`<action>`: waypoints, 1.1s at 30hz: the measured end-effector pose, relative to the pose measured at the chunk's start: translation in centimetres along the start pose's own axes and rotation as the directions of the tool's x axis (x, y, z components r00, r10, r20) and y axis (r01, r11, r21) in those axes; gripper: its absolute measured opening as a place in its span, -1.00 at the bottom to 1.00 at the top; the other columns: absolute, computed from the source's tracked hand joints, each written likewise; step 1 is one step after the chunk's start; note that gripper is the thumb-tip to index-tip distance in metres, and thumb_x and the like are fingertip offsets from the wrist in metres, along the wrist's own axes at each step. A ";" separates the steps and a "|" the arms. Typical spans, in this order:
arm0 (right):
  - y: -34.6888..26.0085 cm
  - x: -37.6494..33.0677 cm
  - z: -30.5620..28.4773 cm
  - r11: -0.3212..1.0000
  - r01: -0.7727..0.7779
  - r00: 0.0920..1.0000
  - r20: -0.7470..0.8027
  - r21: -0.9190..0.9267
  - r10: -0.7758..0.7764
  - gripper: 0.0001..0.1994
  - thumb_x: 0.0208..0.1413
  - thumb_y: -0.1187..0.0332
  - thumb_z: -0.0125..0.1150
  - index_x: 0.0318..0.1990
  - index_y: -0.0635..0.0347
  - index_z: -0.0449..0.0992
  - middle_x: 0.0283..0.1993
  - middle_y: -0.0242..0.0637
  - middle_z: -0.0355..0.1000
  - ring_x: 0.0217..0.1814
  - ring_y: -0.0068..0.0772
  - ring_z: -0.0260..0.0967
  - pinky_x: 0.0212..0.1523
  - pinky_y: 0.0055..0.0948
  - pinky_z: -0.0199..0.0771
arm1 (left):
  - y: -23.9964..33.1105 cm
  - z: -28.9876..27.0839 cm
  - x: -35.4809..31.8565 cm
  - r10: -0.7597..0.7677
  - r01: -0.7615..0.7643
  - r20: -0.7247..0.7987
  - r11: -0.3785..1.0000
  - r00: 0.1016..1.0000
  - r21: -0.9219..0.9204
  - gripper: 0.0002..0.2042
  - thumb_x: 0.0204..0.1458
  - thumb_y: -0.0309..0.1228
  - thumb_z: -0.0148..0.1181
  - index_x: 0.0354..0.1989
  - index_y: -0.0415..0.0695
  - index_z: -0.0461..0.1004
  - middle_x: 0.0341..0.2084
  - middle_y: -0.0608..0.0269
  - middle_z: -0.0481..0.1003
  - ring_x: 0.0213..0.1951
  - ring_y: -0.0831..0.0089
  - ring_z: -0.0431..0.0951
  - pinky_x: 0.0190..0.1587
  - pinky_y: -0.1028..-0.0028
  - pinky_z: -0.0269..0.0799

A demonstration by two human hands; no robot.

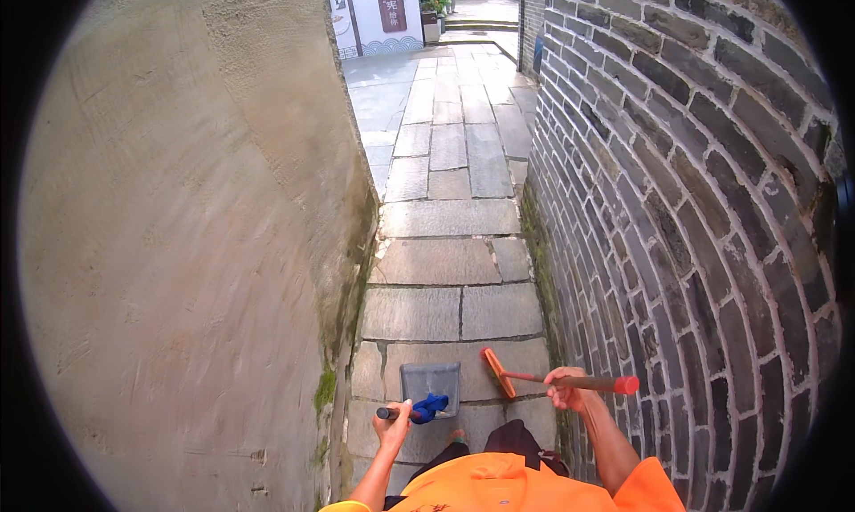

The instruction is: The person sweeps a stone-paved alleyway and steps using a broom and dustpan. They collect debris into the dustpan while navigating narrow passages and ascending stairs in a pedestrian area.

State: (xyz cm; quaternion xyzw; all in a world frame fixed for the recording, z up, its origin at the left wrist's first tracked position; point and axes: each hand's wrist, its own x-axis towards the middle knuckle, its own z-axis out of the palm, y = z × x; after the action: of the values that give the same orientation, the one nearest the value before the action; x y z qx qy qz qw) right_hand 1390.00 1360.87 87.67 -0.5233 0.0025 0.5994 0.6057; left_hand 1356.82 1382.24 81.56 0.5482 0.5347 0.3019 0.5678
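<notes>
1. Grey stone slabs [450, 263] paved a narrow alley that ran from the lower centre of the frame up toward the top centre, where it opened onto a wider paved area.
2. A plastered tan wall [196, 245] filled the left half of the frame, with green moss along its foot near the lower centre.
3. A dark grey brick wall [695, 200] curved across the right half, its base meeting the slabs along a mossy line.
4. The left hand [394, 423], low and just left of centre, was clenched around a dark handle whose end stuck out to the left of the fist.
5. That handle led through a blue fitting to a grey dustpan [431, 383], which sat just above and to the right of the left hand, its pan facing up the frame and close over the slabs; whether it touched them could not be told.
6. The right hand [570, 389], low and right of centre, was closed around the shaft of a broom [500, 374].
7. The broom's orange head lay to the left of the right hand, tilted, just right of the dustpan; the red end of its shaft stuck out to the right of the fist, toward the brick wall.
8. An orange garment [499, 490] covered the person's body at the bottom edge, with both forearms bare.
</notes>
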 end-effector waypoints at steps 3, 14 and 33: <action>-4.3 2.4 0.3 0.999 0.011 0.994 0.110 0.044 -0.015 -0.69 0.06 0.23 0.00 -0.28 0.37 0.45 -0.53 0.03 0.45 -0.71 -0.19 0.42 -0.83 -0.44 0.30 | 0.2 2.1 3.5 0.037 -0.035 -0.029 0.997 0.999 0.065 -0.72 -0.04 -0.26 0.27 -0.64 -0.20 0.50 -0.76 0.27 0.49 -0.76 0.64 0.39 -0.69 0.60 0.28; -22.9 8.9 1.3 0.900 0.435 0.816 0.414 0.020 -0.404 -0.76 0.11 0.32 0.11 -0.21 0.28 0.26 -0.33 0.29 0.45 -0.46 0.05 0.52 -0.75 -0.45 0.44 | 10.6 11.9 12.3 0.154 -0.149 -0.225 0.988 0.962 0.036 -0.72 -0.01 -0.34 0.23 -0.66 -0.25 0.46 -0.79 0.24 0.46 -0.82 0.58 0.37 -0.77 0.60 0.25; -37.9 33.1 -2.3 0.797 0.196 0.968 -0.016 -0.571 -0.250 -0.69 0.17 0.15 0.06 -0.29 0.28 0.36 -0.57 -0.13 0.47 -0.68 -0.40 0.45 -0.82 -0.62 0.24 | 15.3 26.4 37.4 -0.006 0.006 -0.201 1.000 0.979 0.000 -0.75 -0.01 -0.36 0.24 -0.60 -0.27 0.44 -0.72 0.21 0.45 -0.83 0.55 0.35 -0.82 0.58 0.22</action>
State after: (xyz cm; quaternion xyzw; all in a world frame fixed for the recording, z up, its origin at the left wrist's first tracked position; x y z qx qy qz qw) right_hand 1428.35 1393.45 89.70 -0.7023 -0.2092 0.4730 0.4892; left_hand 1394.48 1412.34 81.12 0.5134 0.5911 0.3541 0.5115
